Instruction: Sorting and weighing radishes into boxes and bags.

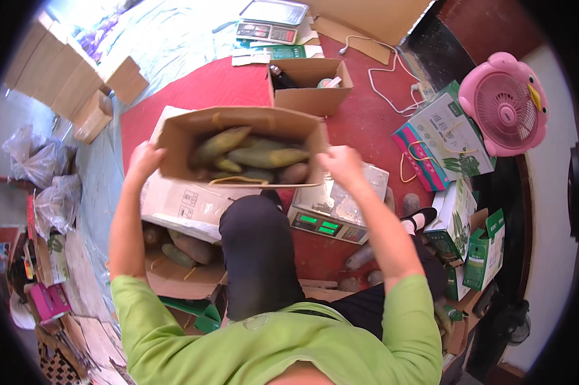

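Between my hands, a brown cardboard box [174, 144] is lifted off the floor with its open top toward me. Inside lie several long, smooth green vegetables [267, 156] and a rounder brownish one [294, 174]. My left hand [147, 159] is closed at the box's left end. At the opposite end, my right hand [342, 163] grips the edge. Slight motion blur hides the exact finger placement. A digital scale [331, 200] with lit green displays sits just below the box's right side; its metal platform carries nothing I can see.
Below my left arm, a carton [184, 282] holds more vegetables [193, 247]. A smaller open box [312, 99] with a dark bottle stands beyond. To the right are a pink fan [506, 106], a white cable [392, 102] and green-white cartons [453, 131]. Loose vegetables [360, 258] lie beside the scale.
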### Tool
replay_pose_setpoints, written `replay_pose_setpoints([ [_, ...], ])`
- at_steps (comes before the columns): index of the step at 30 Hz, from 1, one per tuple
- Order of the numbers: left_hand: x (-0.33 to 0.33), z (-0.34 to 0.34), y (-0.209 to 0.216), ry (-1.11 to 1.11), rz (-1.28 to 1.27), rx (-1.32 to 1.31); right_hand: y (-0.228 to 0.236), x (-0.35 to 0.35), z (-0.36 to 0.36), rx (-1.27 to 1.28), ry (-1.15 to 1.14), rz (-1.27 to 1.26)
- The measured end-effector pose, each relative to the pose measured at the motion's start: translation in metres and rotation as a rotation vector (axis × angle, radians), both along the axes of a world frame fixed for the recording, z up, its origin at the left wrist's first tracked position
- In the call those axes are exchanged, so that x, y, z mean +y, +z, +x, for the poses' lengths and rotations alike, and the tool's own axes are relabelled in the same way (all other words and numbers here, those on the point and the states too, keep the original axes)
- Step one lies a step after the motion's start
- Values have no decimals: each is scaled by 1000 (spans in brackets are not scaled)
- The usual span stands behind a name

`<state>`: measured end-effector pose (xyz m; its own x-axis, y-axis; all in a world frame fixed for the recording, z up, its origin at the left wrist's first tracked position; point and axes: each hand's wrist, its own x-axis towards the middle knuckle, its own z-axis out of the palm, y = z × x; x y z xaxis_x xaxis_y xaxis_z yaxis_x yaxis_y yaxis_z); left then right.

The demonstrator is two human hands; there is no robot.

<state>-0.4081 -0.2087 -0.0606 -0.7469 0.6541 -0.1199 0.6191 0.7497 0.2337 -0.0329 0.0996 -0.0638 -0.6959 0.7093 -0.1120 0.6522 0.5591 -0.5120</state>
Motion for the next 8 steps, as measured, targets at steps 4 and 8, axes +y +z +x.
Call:
replay_pose_setpoints([
  [4, -35, -13, 10, -13, -68, 176, -57, -40, -48, 15, 59, -204],
  [8, -50, -48, -10, 52, -146, 285, -67, -65, -76, -49, 295, -483],
])
